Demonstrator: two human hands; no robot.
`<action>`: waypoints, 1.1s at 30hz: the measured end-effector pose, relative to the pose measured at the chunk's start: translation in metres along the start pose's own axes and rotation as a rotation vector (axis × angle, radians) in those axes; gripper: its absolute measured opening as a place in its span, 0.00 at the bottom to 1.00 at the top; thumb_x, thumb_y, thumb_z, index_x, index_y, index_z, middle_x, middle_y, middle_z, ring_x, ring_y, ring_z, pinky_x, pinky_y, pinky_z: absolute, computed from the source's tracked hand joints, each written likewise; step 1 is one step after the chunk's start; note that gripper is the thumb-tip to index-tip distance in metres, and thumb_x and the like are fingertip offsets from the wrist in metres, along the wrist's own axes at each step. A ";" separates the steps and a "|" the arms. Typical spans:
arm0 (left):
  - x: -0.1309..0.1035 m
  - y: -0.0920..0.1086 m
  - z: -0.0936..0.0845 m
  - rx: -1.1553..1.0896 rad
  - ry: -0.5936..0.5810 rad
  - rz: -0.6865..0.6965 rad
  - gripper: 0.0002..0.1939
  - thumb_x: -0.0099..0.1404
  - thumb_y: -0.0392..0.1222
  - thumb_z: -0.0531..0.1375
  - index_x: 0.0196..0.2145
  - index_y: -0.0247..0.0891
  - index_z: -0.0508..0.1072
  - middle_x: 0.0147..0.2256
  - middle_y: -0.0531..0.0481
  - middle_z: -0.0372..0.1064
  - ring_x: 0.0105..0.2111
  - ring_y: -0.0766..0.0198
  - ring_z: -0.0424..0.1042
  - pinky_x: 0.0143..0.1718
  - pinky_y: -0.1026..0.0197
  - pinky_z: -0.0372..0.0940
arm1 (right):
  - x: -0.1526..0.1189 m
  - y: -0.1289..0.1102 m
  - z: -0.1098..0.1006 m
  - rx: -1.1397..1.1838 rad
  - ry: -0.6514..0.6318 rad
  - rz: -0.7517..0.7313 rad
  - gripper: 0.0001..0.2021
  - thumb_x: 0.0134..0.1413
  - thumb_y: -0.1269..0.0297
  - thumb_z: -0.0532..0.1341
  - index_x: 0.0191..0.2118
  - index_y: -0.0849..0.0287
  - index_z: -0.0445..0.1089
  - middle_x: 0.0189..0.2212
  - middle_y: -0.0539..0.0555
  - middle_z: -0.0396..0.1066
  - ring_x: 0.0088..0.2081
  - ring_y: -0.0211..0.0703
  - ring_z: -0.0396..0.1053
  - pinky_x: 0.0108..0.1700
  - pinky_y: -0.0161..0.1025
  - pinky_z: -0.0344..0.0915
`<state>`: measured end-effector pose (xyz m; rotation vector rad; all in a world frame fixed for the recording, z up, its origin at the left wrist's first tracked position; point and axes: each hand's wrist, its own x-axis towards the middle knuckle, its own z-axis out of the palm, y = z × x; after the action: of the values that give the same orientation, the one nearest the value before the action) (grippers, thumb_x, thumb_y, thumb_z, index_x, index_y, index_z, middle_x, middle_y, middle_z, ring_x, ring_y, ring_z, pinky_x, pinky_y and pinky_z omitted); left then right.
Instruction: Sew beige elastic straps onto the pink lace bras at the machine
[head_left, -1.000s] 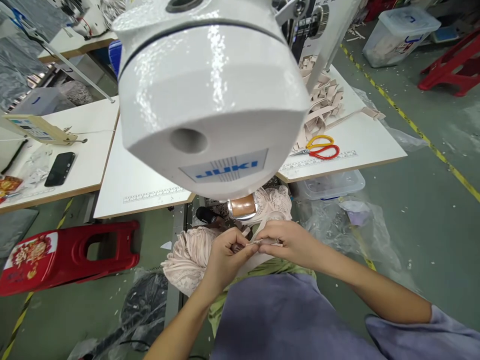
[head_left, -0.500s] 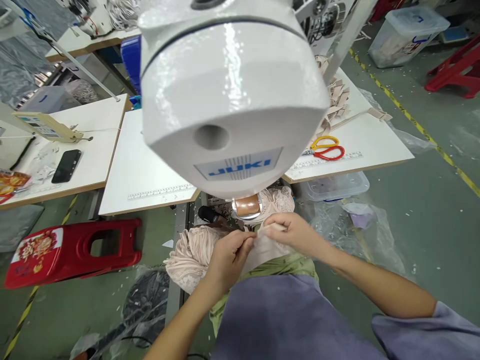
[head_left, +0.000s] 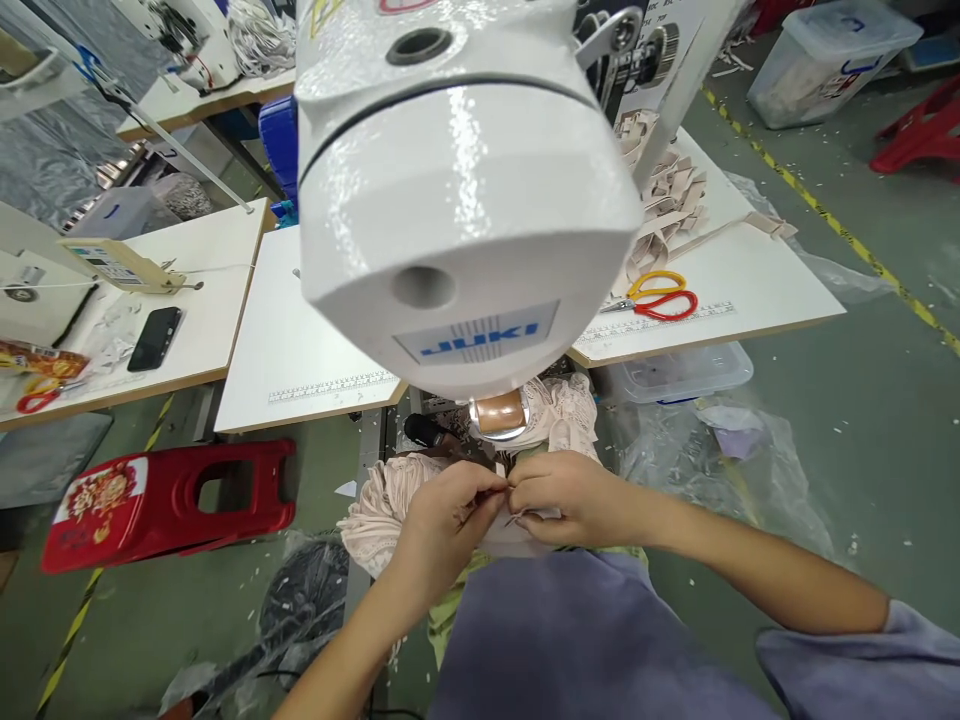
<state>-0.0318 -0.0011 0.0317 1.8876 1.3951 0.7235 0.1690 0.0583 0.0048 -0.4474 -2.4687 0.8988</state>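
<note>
Beige fabric (head_left: 517, 541) sits below the desk's (head_left: 761, 285) front edge, pinched by left hand (head_left: 444, 515) and right hand (head_left: 566, 497), close together; scissors (head_left: 664, 302) lie near that edge, green floor (head_left: 870, 420) spreading beyond its right corner.

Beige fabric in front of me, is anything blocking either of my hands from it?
Nothing visible does: your left hand and right hand both pinch the beige fabric. The white JUKI sewing machine head is beyond them, not between.
</note>
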 end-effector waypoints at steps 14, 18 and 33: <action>0.014 -0.002 0.031 -0.497 0.130 -0.351 0.03 0.61 0.39 0.56 0.31 0.38 0.68 0.32 0.50 0.66 0.32 0.64 0.67 0.33 0.63 0.64 | -0.001 -0.009 0.022 0.210 0.336 0.255 0.08 0.56 0.72 0.56 0.33 0.57 0.72 0.31 0.53 0.76 0.33 0.38 0.73 0.35 0.33 0.69; 0.008 0.002 0.045 -0.711 0.315 -0.399 0.08 0.63 0.45 0.58 0.36 0.38 0.70 0.33 0.49 0.71 0.34 0.63 0.71 0.38 0.62 0.68 | 0.002 -0.015 0.016 0.211 0.342 0.259 0.08 0.57 0.70 0.57 0.32 0.55 0.73 0.31 0.51 0.77 0.32 0.38 0.73 0.36 0.34 0.69; 0.005 0.002 0.036 -0.230 0.382 -0.021 0.07 0.69 0.37 0.56 0.35 0.38 0.74 0.32 0.47 0.74 0.34 0.63 0.74 0.36 0.63 0.68 | 0.002 -0.022 0.003 0.212 0.280 0.358 0.08 0.56 0.70 0.57 0.33 0.56 0.74 0.32 0.51 0.77 0.32 0.38 0.73 0.35 0.33 0.68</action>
<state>-0.0022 -0.0032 0.0108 1.6079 1.4817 1.2278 0.1627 0.0419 0.0181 -0.8920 -2.0475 1.1368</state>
